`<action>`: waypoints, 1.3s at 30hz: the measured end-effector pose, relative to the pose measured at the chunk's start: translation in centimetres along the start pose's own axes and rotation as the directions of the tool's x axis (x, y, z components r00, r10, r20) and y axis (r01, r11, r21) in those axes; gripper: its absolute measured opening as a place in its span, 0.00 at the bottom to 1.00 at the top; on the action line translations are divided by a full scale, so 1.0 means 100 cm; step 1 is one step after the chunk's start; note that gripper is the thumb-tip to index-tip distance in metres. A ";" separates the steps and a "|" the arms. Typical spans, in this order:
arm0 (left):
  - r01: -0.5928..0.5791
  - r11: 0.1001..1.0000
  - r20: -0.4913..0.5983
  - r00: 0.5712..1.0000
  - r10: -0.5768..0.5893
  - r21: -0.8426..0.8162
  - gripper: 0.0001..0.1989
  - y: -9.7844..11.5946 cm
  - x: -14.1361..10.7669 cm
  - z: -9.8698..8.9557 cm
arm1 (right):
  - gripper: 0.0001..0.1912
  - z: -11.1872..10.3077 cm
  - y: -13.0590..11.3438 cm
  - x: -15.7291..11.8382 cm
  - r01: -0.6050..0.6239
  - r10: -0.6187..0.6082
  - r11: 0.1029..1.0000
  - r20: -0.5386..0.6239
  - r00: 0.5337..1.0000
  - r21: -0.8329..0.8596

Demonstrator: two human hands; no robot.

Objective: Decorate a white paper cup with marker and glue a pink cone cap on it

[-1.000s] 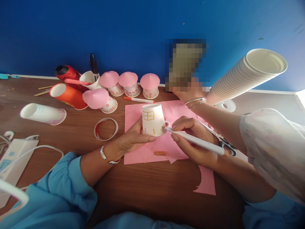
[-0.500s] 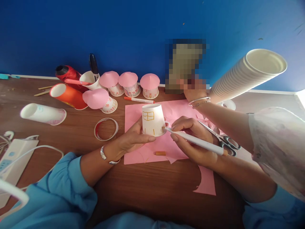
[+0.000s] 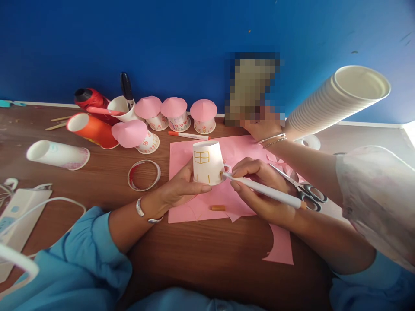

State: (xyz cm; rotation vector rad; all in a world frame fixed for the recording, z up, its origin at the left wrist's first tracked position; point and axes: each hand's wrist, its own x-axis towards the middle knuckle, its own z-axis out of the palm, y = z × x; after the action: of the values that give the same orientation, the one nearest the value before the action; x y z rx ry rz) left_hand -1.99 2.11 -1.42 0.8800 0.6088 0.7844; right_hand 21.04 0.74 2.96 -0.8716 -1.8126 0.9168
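Observation:
My left hand [image 3: 183,183] grips a white paper cup [image 3: 209,166] turned upside down, thumb along its rim. On the cup's side is a yellow-brown window drawing, with short strokes of the same colour near the rim. A white marker [image 3: 267,191] is pinched in my right hand [image 3: 259,185], its tip against the cup's lower right side. Under both hands lies pink paper [image 3: 184,211], and on it the marker's brown cap [image 3: 218,207]. Scissors [image 3: 304,190] lie partly behind my right hand.
Cups with pink cone roofs [image 3: 203,111] line the blue wall, near an orange marker [image 3: 189,135]. A tape roll [image 3: 144,175] lies left. Another person's hand [image 3: 264,125] reaches in beside a tall cup stack [image 3: 337,101]. A power strip [image 3: 24,216] sits far left.
The marker's tip has shifted very slightly left along the cup's lower side. The other person's hand has moved slightly at the blurred area. My left hand and the cup stay nearly still.

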 end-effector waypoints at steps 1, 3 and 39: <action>0.001 1.000 -0.002 1.000 -0.001 0.001 0.29 0.000 0.000 0.000 | 0.06 0.000 0.000 0.000 0.001 -0.001 1.000 0.002 1.000 0.000; 0.002 1.000 -0.005 1.000 -0.002 -0.001 0.29 0.000 0.000 0.000 | 0.06 0.000 0.001 0.000 0.001 -0.001 1.000 0.006 1.000 0.005; -0.032 0.997 -0.025 0.999 0.030 -0.072 0.27 -0.001 -0.001 0.000 | 0.07 -0.003 0.000 -0.001 0.026 -0.026 0.999 -0.004 1.000 -0.048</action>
State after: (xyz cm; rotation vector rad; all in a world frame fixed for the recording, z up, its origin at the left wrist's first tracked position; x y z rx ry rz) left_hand -1.96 1.99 -1.49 0.8165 0.5860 0.8412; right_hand 21.31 0.73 2.97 -0.8771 -1.8446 0.8579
